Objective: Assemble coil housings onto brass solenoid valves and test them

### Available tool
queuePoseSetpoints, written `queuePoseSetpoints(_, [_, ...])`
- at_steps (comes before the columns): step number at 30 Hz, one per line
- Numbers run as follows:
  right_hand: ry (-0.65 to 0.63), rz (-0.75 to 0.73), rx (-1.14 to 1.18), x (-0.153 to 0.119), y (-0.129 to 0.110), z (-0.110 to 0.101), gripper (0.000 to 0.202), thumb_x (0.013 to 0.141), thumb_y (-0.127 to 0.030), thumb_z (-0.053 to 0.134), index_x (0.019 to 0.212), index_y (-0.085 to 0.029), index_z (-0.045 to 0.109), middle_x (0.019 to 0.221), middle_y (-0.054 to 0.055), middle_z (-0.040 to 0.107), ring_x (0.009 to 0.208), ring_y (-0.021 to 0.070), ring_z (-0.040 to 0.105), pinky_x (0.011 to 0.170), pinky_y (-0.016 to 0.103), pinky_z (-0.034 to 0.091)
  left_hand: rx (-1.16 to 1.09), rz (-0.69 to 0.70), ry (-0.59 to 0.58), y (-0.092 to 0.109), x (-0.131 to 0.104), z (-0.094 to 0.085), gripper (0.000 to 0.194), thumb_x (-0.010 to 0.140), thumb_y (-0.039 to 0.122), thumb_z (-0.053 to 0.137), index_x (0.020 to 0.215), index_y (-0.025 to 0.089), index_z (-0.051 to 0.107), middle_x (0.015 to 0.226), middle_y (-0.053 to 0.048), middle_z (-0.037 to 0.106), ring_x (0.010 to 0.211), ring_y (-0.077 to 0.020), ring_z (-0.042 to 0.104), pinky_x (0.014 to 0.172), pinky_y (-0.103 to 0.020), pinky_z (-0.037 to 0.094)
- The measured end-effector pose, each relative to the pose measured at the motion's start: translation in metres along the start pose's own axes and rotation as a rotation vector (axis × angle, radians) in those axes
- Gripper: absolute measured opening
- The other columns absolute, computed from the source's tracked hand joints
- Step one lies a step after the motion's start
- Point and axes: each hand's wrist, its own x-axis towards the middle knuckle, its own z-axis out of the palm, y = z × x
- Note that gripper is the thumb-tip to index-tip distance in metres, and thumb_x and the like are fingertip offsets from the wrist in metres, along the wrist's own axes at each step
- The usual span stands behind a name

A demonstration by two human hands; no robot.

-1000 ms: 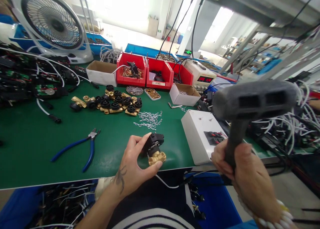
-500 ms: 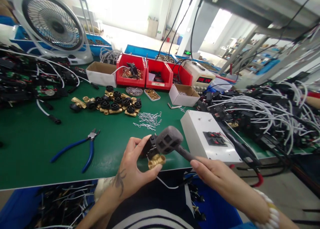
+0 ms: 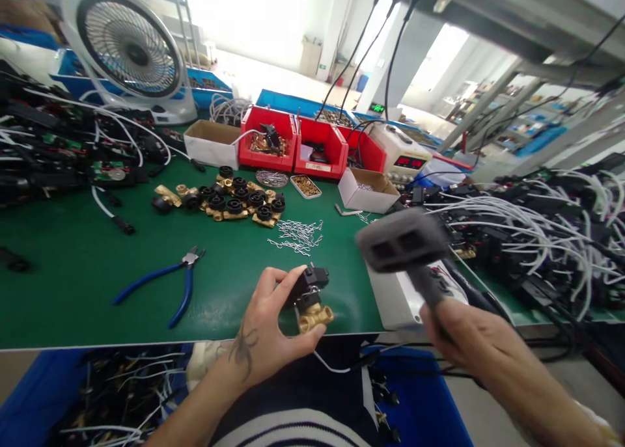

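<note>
Valve (image 3: 312,298), brass body with black top, sits at the near edge of the green counter (image 3: 73,284), left hand (image 3: 271,330) grip clamped on it, thumb under the brass end. Right hand (image 3: 469,343) grip closed around the handle of a grey mallet (image 3: 403,245), head raised just right of the valve, above a white box (image 3: 390,297). Blue pliers (image 3: 166,284) lie to the left.

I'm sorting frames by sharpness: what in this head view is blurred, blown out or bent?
Head view: the mallet in the right hand is motion-smeared; the valve in the left hand is sharper; the far windows glare white; wide-lens distortion bows the table edge.
</note>
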Motion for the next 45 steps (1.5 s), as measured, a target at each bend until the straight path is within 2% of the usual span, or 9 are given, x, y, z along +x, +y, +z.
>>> queuePoseSetpoints(3, [0.085, 0.000, 0.112, -0.002, 0.003, 0.002, 0.068, 0.090, -0.079, 0.026, 0.057, -0.020, 0.040, 0.049, -0.003, 0.031, 0.043, 0.0097, 0.026, 0.040, 0.024, 0.022, 0.003, 0.004, -0.008, 0.000, 0.001, 0.000, 0.069, 0.076, 0.032, 0.071, 0.140, 0.025, 0.046, 0.109, -0.005, 0.047, 0.099, -0.0203, 0.053, 0.088, -0.033, 0.050])
queuePoseSetpoints(7, [-0.249, 0.012, -0.132, 0.000, 0.000, 0.007, 0.065, 0.087, -0.078, 0.042, 0.062, -0.018, 0.048, 0.056, 0.000, 0.045, 0.051, 0.0112, 0.037, 0.046, 0.023, 0.029, 0.003, 0.009, 0.002, 0.002, 0.002, 0.001, 0.066, 0.076, 0.030, 0.070, 0.138, 0.025, 0.048, 0.107, -0.005, 0.048, 0.097, -0.0202, 0.053, 0.085, -0.033, 0.051])
queuePoseSetpoints(13, [0.078, -0.031, 0.080, -0.002, -0.011, -0.001, 0.069, 0.088, -0.081, 0.028, 0.056, -0.021, 0.041, 0.047, -0.003, 0.029, 0.041, 0.0096, 0.024, 0.038, 0.024, 0.020, 0.007, 0.018, 0.010, 0.001, 0.002, 0.003, 0.066, 0.078, 0.033, 0.069, 0.139, 0.026, 0.046, 0.108, -0.005, 0.047, 0.098, -0.0204, 0.053, 0.087, -0.034, 0.051])
queuePoseSetpoints(18, [-0.218, -0.033, -0.160, 0.000, -0.002, 0.005, 0.064, 0.088, -0.075, 0.042, 0.060, -0.018, 0.047, 0.054, 0.000, 0.044, 0.049, 0.0109, 0.036, 0.045, 0.024, 0.028, 0.012, 0.021, 0.003, 0.002, 0.003, 0.002, 0.064, 0.077, 0.031, 0.070, 0.137, 0.025, 0.048, 0.105, -0.004, 0.049, 0.095, -0.0195, 0.054, 0.084, -0.033, 0.051])
queuePoseSetpoints(23, [-0.022, -0.054, 0.013, -0.003, 0.002, 0.001, 0.067, 0.090, -0.077, 0.031, 0.059, -0.020, 0.043, 0.050, -0.003, 0.033, 0.044, 0.0097, 0.028, 0.040, 0.023, 0.023, 0.017, 0.009, -0.010, 0.003, 0.006, 0.002, 0.067, 0.075, 0.032, 0.072, 0.137, 0.025, 0.048, 0.107, -0.005, 0.049, 0.097, -0.0208, 0.055, 0.086, -0.036, 0.052])
queuePoseSetpoints(26, [-0.113, -0.039, -0.032, -0.001, 0.003, 0.007, 0.068, 0.089, -0.078, 0.033, 0.059, -0.019, 0.045, 0.049, -0.003, 0.036, 0.044, 0.0098, 0.031, 0.041, 0.023, 0.025, 0.011, -0.004, -0.004, 0.004, 0.007, 0.003, 0.066, 0.074, 0.030, 0.073, 0.135, 0.026, 0.050, 0.106, -0.005, 0.050, 0.098, -0.0214, 0.055, 0.086, -0.037, 0.053])
queuePoseSetpoints(36, [-0.295, -0.113, 0.172, 0.022, 0.003, 0.038, 0.058, 0.081, -0.052, 0.073, 0.128, -0.019, 0.062, 0.087, 0.002, 0.068, 0.076, 0.0164, 0.061, 0.069, 0.025, 0.050, -0.053, -0.098, 0.043, 0.012, 0.001, 0.008, 0.040, 0.073, 0.028, 0.073, 0.107, 0.023, 0.053, 0.108, -0.004, 0.058, 0.099, -0.0219, 0.062, 0.084, -0.039, 0.058])
queuePoseSetpoints(40, [-0.372, -0.209, 0.221, 0.044, 0.005, 0.053, 0.053, 0.082, -0.040, 0.074, 0.130, -0.019, 0.063, 0.123, 0.006, 0.068, 0.113, 0.0235, 0.062, 0.102, 0.036, 0.046, -0.036, -0.154, 0.079, 0.012, 0.002, 0.007, 0.045, 0.071, 0.033, 0.073, 0.112, 0.020, 0.055, 0.104, -0.006, 0.063, 0.090, -0.0241, 0.066, 0.081, -0.043, 0.059])
queuePoseSetpoints(45, [-0.469, -0.265, 0.276, 0.053, 0.009, 0.051, 0.056, 0.083, -0.035, 0.075, 0.135, -0.019, 0.059, 0.122, 0.005, 0.068, 0.112, 0.0209, 0.063, 0.102, 0.035, 0.047, -0.011, -0.181, 0.083, 0.015, 0.002, 0.005, 0.041, 0.066, 0.036, 0.076, 0.101, 0.020, 0.062, 0.095, -0.006, 0.065, 0.092, -0.0288, 0.066, 0.084, -0.049, 0.058])
